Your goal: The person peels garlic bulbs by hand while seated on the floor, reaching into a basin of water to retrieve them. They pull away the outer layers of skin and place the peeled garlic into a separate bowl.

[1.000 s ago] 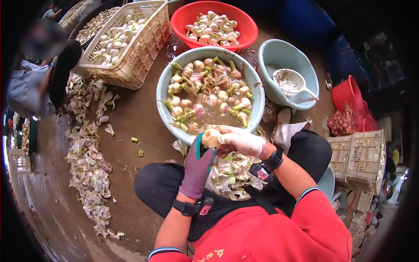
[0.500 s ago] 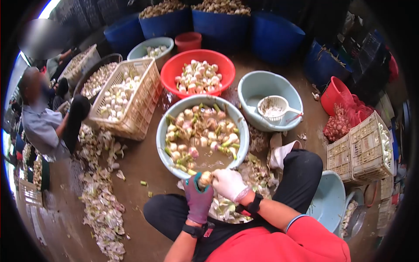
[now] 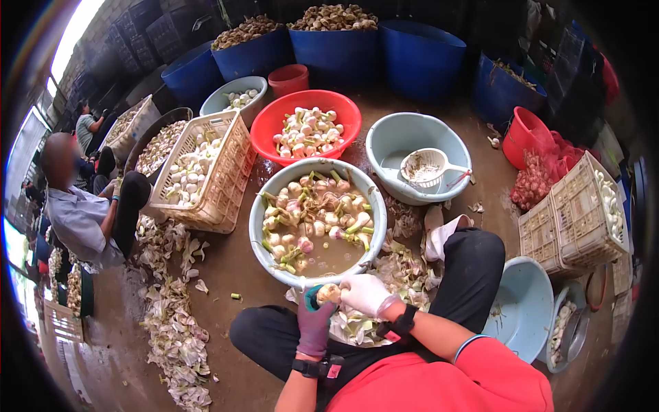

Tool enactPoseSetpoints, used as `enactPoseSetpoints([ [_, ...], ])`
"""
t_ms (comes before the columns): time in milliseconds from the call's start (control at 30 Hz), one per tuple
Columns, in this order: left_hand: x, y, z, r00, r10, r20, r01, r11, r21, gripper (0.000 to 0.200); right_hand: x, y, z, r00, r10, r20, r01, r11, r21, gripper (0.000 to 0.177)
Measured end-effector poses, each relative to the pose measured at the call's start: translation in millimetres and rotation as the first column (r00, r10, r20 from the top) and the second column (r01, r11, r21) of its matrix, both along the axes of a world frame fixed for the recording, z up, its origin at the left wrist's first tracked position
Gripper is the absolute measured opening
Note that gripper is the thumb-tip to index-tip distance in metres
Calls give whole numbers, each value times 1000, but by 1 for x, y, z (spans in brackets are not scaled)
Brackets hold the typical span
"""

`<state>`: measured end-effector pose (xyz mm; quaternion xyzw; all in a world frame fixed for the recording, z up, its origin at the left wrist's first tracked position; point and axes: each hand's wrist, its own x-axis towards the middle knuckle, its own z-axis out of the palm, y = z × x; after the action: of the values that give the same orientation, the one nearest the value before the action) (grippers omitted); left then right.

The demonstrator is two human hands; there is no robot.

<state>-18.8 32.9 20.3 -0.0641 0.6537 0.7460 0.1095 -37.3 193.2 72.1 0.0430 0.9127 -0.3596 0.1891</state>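
Note:
My left hand (image 3: 316, 321), in a purple and teal glove, is closed round a garlic bulb (image 3: 329, 294) over my lap. Against the bulb's right side are the closed fingers of my right hand (image 3: 365, 294), in a white glove; its fingertips are partly hidden. Just beyond both hands stands a pale blue basin (image 3: 258, 233) of murky water. Garlic bulbs (image 3: 319, 228) with green stem stubs float in it. Peeled skins (image 3: 357, 328) lie beneath my hands, between my legs.
Behind the basin is a red basin (image 3: 265, 123) of garlic. A second pale blue basin (image 3: 449, 137) holds a white strainer (image 3: 424, 165). Plastic crates (image 3: 237, 185) stand left, stacked crates (image 3: 573, 220) right. A seated person (image 3: 82, 213) works at left, near a skin heap (image 3: 171, 323).
The view has shifted slightly. The garlic bulb has turned in my left hand, its stem no longer showing, and my right hand stays at its side.

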Motion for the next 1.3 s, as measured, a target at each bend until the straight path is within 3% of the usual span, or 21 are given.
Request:
enactPoseSetpoints([
  [33, 0, -4, 8, 980, -81, 179, 20, 947, 320, 40, 3, 5, -5, 1000, -2, 3, 2, 1000, -6, 28],
  [67, 4, -8, 13, 965, -118, 232, -5, 883, 470, 41, 5, 15, -14, 1000, -27, 11, 28, 996, -79, 30],
  [100, 8, -12, 15, 964, -122, 234, -2, 884, 467, 41, 7, 24, -23, 998, -53, 21, 56, 987, -151, 32],
  [167, 14, -18, 19, 912, -307, 272, 25, 704, 709, 43, 11, 42, -48, 1000, -19, 22, 18, 998, 58, 36],
  [233, 20, -20, 29, 922, -290, 258, 33, 721, 693, 48, 14, 65, -80, 992, 95, 82, -120, 910, 397, 33],
  [333, 17, -30, 22, 953, -252, 168, 95, 775, 624, 60, 23, 76, -56, 984, 178, 14, -169, 905, 391, 30],
  [400, 14, -29, 13, 927, -321, 193, 135, 768, 627, 52, 23, 55, -10, 897, 216, -386, -205, 976, 70, 24],
  [433, 15, -25, 11, 905, -360, 228, 121, 730, 673, 45, 21, 46, -1, 878, 241, -415, -265, 964, -1, 25],
  [500, 19, -14, 5, 891, -376, 254, 111, 724, 681, 40, 20, 29, 13, 909, 269, -317, -285, 959, -2, 21],
  [667, 30, -3, 2, 834, -409, 370, 19, 692, 722, 27, 29, 13, 17, 857, 317, -405, -239, 943, 232, 16],
  [833, 36, 3, 15, 868, -345, 356, 58, 783, 619, 29, 30, 11, 12, 919, 266, -293, -211, 956, 204, 15],
  [900, 40, 2, 14, 880, -320, 350, 63, 810, 582, 32, 30, 14, 2, 954, 185, -235, -185, 982, 24, 26],
  [933, 42, -1, 10, 870, -346, 350, 109, 829, 549, 35, 29, 15, -3, 953, 186, -241, -185, 982, 26, 26],
  [967, 41, -3, 8, 860, -371, 350, 155, 844, 513, 38, 31, 16, -8, 979, 138, -153, -152, 985, -80, 25],
  [1033, 44, 2, 17, 865, -324, 383, 113, 869, 481, 45, 34, 17, -7, 993, 101, -60, -111, 976, -185, 24],
  [1100, 47, 1, 17, 868, -365, 338, 181, 864, 469, 51, 38, 18, -3, 967, -47, 252, 150, 900, -409, 18],
  [1167, 48, 0, 13, 850, -393, 350, 230, 876, 425, 58, 42, 21, -24, 958, -62, 280, 191, 868, -459, 19],
  [1233, 48, 4, 21, 874, -420, 243, 274, 840, 467, 64, 43, 29, -31, 946, -29, 324, 225, 777, -588, 23],
  [1300, 44, 2, 24, 881, -418, 220, 282, 838, 467, 68, 44, 33, -26, 970, 5, 245, 150, 779, -609, 26],
])
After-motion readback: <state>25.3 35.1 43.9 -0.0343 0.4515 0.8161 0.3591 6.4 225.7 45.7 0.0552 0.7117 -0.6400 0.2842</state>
